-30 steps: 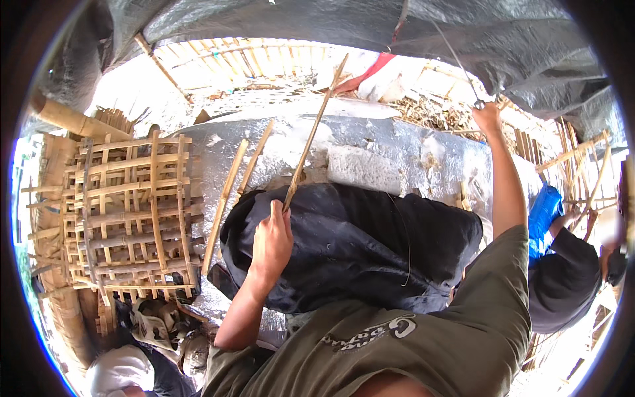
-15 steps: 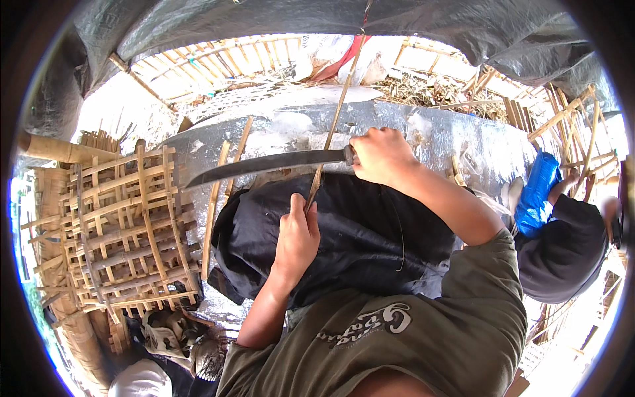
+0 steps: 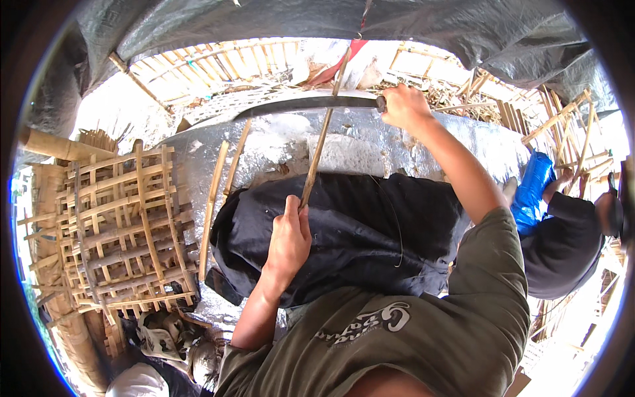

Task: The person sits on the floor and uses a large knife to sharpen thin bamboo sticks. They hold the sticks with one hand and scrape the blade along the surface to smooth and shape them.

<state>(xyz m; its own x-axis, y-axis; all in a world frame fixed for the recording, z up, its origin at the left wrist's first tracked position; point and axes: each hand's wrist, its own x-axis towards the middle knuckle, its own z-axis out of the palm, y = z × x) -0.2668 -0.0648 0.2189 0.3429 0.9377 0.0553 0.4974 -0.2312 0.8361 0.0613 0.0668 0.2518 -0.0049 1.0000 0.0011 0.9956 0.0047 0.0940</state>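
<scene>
My left hand (image 3: 290,239) is closed around the near end of a thin bamboo strip (image 3: 320,147), which slants up and away from me over the black cloth (image 3: 350,231) across my lap. In my right hand (image 3: 405,106), held out far ahead with the arm stretched, is the handle of a long curved machete (image 3: 301,104). Its dark blade points left and crosses the strip near the strip's far end. Whether the edge bites into the bamboo cannot be made out.
At the left stands a woven bamboo lattice (image 3: 122,228). Two loose bamboo slats (image 3: 213,208) lie beside the cloth on a grey sheet (image 3: 483,142). A person in dark clothes (image 3: 562,245) sits at the right near a blue plastic bundle (image 3: 534,192). Dark tarpaulin (image 3: 278,23) hangs overhead.
My right hand has pushed the machete away from me along the strip, from near my left hand toward the far end. My left hand has shifted slightly nearer me, still gripping the strip.
</scene>
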